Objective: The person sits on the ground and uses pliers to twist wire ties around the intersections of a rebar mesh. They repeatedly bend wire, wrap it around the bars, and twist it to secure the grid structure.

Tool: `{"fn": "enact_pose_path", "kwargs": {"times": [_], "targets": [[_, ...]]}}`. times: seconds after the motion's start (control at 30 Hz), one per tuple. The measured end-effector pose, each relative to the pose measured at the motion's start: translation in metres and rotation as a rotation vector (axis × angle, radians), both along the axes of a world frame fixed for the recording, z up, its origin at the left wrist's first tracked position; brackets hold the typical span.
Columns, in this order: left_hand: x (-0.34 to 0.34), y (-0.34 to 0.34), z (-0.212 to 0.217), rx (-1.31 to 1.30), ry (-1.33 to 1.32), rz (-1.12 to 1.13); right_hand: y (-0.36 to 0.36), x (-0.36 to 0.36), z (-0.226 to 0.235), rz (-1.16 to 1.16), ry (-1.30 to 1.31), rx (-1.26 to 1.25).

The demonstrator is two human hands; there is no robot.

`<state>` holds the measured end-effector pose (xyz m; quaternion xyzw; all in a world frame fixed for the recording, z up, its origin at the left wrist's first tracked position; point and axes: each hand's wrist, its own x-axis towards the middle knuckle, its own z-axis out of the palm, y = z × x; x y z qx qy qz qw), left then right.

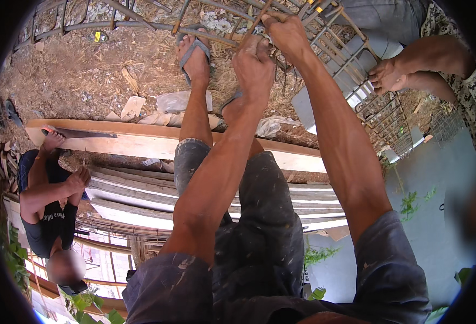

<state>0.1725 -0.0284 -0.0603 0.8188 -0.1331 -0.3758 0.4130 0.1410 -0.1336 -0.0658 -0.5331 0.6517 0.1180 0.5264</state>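
At the top, a cage of rusty rebar [167, 26] runs across the ground and bends away to the right. My left hand [254, 62] is closed around a thin rebar [255, 24] that slants up out of its fingers. Just right of it and a little farther off, my right hand [287, 35] is closed at the cage, its thumb by the same rebar. Its far fingers are hidden, so the exact grip is unclear. Both arms stretch forward, and my sandalled foot [196, 59] stands below the bars.
At right, another person's hands [389, 76] are beside a rebar mesh [381, 121]. At left, a seated person [49, 194] has a foot by a handsaw [84, 133] on a long wooden plank [157, 135]. Stacked boards [135, 197] lie nearer. A tape measure [97, 36] rests on the dirt.
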Motion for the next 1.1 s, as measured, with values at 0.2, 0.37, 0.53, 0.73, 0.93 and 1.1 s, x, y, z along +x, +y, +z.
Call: {"fn": "enact_pose_path", "kwargs": {"times": [0.2,0.37,0.53,0.73,0.93,1.1], "targets": [[0.001,-0.007,-0.006,-0.022,0.098,-0.08,-0.009,-0.007,-0.013,-0.024,-0.103,0.101],[-0.001,-0.009,-0.001,-0.12,0.008,0.071,-0.014,-0.015,-0.02,0.072,-0.099,0.131],[0.018,-0.006,0.001,-0.118,0.215,0.286,-0.005,-0.008,0.001,0.203,-0.051,-0.024],[0.041,-0.017,-0.008,-0.119,0.209,0.094,0.022,-0.021,-0.012,0.34,-0.062,-0.355],[0.07,-0.045,-0.021,0.047,0.297,-0.025,0.023,-0.02,-0.007,0.461,-0.034,-0.423],[0.077,-0.045,-0.021,0.149,0.242,0.026,0.024,-0.02,-0.011,0.45,0.027,-0.51]]}}
